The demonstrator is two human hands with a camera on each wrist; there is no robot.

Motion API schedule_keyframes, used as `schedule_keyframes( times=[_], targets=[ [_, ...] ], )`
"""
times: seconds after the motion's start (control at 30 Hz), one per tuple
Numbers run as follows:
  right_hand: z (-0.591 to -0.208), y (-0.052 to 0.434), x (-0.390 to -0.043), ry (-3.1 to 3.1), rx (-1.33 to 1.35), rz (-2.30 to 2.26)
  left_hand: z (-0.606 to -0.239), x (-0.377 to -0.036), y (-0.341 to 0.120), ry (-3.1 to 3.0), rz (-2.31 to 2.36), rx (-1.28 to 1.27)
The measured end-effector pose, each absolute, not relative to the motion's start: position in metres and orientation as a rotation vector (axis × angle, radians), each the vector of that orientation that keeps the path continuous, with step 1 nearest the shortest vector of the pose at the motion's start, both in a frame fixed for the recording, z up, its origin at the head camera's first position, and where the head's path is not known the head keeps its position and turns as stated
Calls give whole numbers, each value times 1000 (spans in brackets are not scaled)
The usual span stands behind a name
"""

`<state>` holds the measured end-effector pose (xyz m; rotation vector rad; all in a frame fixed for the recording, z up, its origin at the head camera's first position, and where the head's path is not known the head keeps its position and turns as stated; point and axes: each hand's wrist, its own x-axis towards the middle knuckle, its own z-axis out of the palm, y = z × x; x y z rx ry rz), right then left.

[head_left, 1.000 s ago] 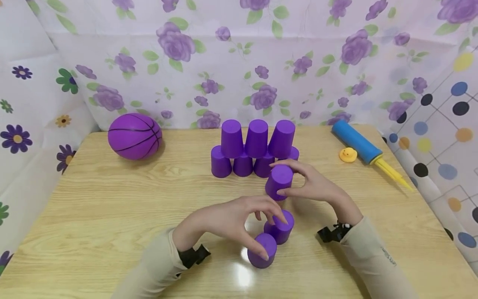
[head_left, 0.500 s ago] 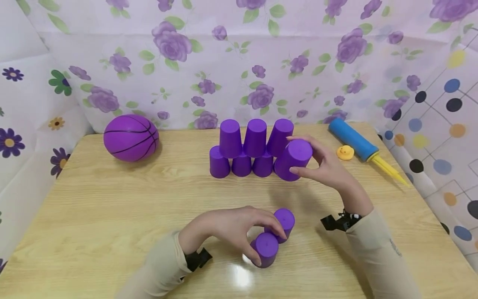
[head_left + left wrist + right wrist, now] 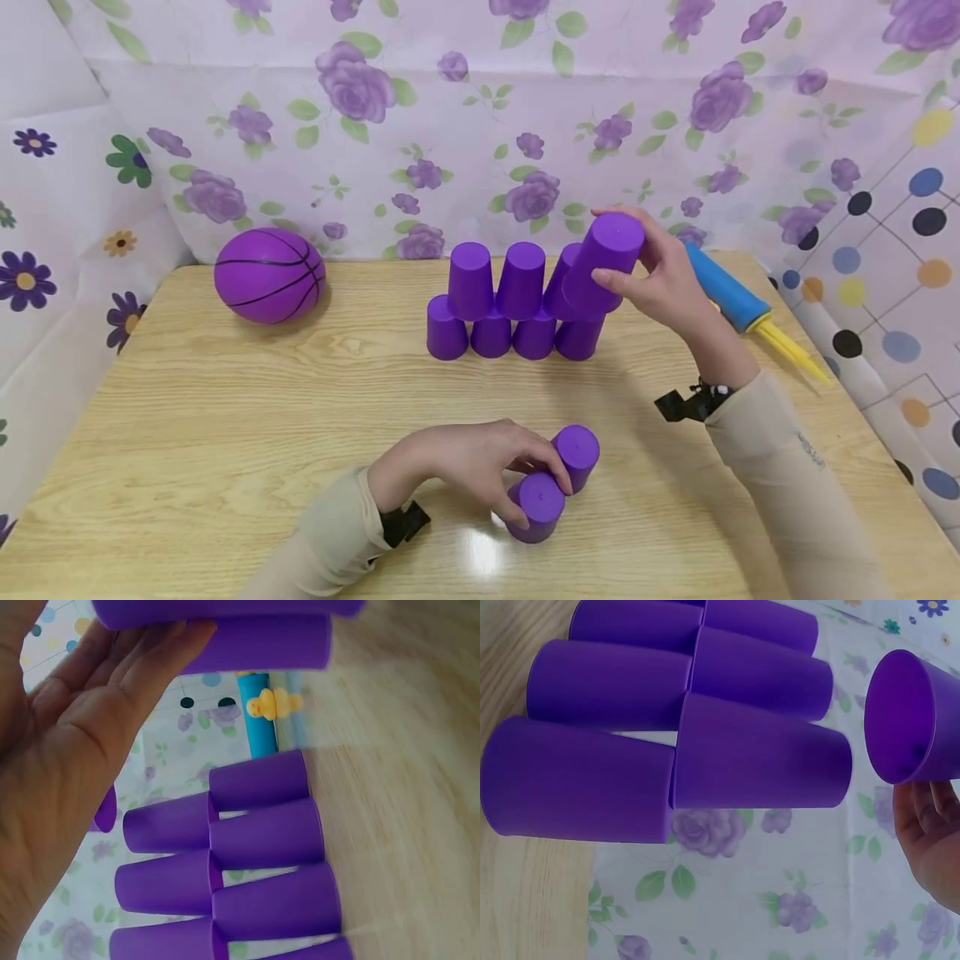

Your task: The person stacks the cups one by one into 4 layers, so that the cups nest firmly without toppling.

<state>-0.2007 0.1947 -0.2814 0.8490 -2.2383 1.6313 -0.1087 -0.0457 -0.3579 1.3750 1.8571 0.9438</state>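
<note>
Purple cups stand upside down in a pyramid [image 3: 513, 304] at the back of the wooden table [image 3: 225, 417], a lower row with three on top. My right hand [image 3: 637, 267] grips another purple cup [image 3: 606, 260], tilted, in the air over the pyramid's right end. In the right wrist view this held cup [image 3: 911, 716] shows its open mouth beside the stacked cups [image 3: 757, 754]. My left hand [image 3: 517, 479] curls round the near cup [image 3: 534, 507] close to the front edge. A second loose cup [image 3: 576, 454] stands touching it.
A purple ball [image 3: 268, 275] lies at the back left. A blue pump [image 3: 723, 287] with a yellow nozzle lies at the back right, with a small yellow duck [image 3: 271, 703] beside it. Flowered cloth hangs behind and to the sides.
My right hand has carried its cup up from just above the table to the top right of the pyramid. My left hand has closed lower onto the near cup.
</note>
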Motion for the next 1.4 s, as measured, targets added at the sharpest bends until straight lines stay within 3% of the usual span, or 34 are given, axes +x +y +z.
schedule_keyframes(
  times=[0.33,0.7,1.4],
  targets=[
    [-271,180,-232,-2149,763,1764,-364,-111,-47,1836,929,1327],
    [-273,163,-253,-2281,674,1573,-372,-117,-46,1705,1023,1246],
    [-281,161,-255,-2427,675,1633,-378,-118,-46,1648,1072,1187]
  ],
)
